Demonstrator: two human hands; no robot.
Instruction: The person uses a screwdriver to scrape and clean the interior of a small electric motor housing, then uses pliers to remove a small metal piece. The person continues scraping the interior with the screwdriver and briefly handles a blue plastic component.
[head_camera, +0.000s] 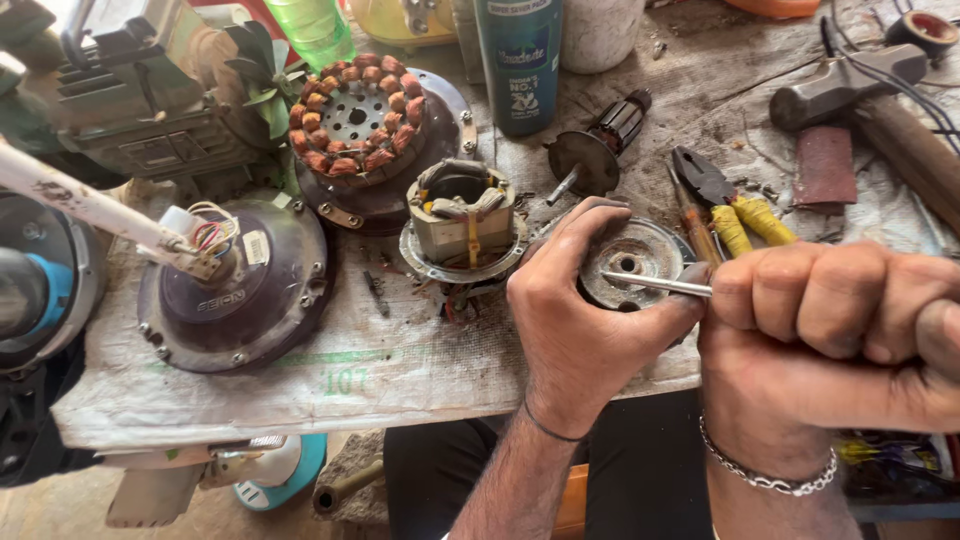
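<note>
My left hand grips a round, dirty metal motor end cover at the workbench's front edge, fingers curled over its rim. My right hand is a closed fist around a screwdriver whose thin metal shaft points left, its tip resting inside the cover near the centre hole. The screwdriver's handle is hidden in the fist.
A small motor stator stands left of the cover. Behind it lies a copper-wound fan stator, and a dark fan motor housing with wires at left. Yellow-handled pliers, an armature, a hammer and a spray can lie behind.
</note>
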